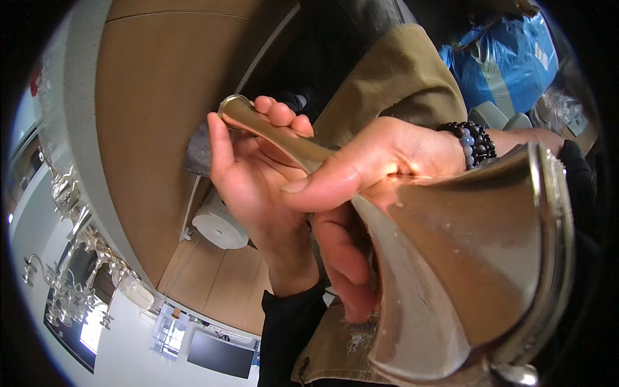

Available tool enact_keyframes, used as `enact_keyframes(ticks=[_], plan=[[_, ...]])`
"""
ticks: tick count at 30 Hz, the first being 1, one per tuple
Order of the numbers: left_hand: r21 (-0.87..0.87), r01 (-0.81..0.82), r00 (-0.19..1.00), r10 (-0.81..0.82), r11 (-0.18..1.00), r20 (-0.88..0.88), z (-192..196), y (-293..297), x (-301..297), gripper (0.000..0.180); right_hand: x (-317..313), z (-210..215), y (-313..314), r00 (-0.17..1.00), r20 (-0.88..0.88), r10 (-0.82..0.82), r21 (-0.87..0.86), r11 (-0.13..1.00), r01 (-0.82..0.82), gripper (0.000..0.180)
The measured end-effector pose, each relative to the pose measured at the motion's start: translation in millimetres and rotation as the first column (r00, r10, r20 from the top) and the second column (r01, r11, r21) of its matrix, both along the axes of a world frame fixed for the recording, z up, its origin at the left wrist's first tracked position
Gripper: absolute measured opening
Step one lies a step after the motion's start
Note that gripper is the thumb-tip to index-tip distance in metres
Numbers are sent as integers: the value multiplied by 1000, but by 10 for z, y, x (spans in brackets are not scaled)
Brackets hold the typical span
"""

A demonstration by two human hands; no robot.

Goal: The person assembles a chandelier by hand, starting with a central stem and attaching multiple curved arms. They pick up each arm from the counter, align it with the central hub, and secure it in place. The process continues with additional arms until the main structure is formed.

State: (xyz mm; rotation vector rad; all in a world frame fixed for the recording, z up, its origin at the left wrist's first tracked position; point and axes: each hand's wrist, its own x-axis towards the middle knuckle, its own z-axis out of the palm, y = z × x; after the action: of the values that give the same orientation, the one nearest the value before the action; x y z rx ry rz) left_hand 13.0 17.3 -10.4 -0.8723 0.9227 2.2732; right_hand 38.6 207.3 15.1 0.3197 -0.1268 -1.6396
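1 flared, polished silver-bronze metal stem, aslant in a worker's 2 hands: right hand clamped round its waist, left hand curled about its narrow end. Likely stiff, base-heavy, slippery; best gripped waist-high.

Silvery-gold metal piece, black-and-blue beaded bracelet, khaki cloth

Close, downward-facing head-worn fisheye view
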Motion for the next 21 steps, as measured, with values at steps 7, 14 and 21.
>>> enact_keyframes(ticks=[7,14,21], plan=[[344,36,988,19,938,-154,110,-65,-114,48,-19,-151,-69,812,-583,42,231,966,116,26],[309,293,728,-1,905,-685,285,-5,-56,53,126,-291,-137,0,-957,291,216,709,671,40],[112,423,564,-164,899,-809,320,-92,52,48,226,-487,-194,-172,-931,323,106,687,719,26]])
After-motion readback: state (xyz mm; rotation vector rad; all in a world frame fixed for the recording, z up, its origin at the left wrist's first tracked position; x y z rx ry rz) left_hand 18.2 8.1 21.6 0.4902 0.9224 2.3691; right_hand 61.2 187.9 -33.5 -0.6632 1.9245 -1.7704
